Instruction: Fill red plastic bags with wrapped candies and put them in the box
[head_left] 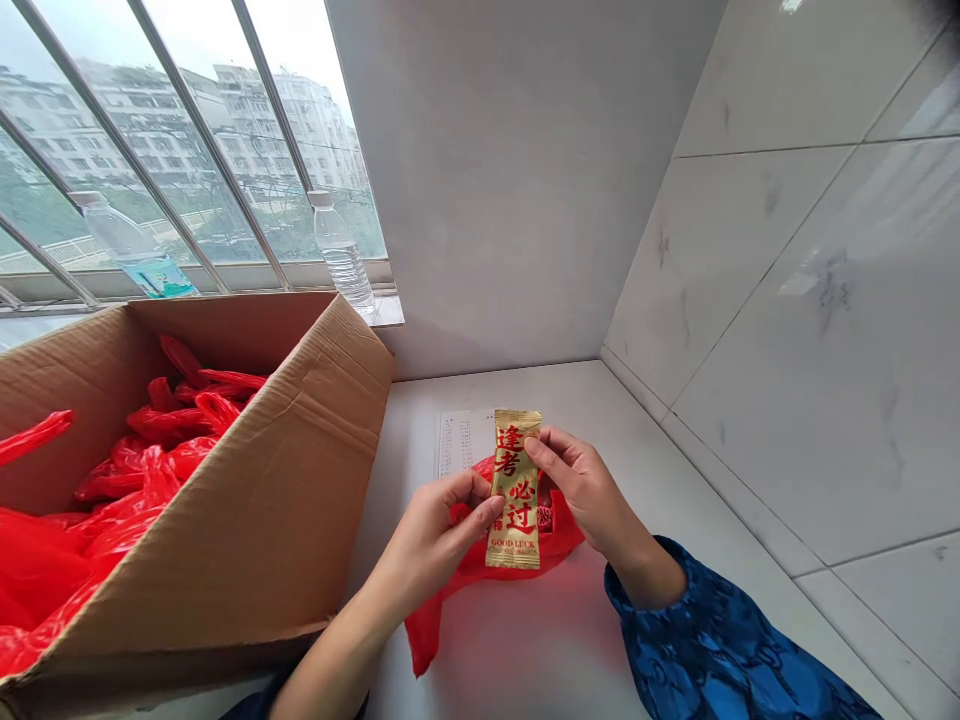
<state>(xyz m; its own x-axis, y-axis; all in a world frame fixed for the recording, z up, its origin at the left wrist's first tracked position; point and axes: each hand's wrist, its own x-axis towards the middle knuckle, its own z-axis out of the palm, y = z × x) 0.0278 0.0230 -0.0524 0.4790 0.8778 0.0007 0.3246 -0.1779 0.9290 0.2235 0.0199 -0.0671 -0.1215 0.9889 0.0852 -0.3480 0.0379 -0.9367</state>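
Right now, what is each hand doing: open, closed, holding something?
Left hand: closed, pinching the gold packet at its left edge.
Right hand: closed, pinching the same packet near its top right.

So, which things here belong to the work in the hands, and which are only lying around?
In the work:
- gold packet, held by left hand and right hand
- red plastic bag beneath it
- cardboard box with red bags inside

Lying about:
- water bottle on the window sill
- second water bottle, further left
- printed sheet on the counter
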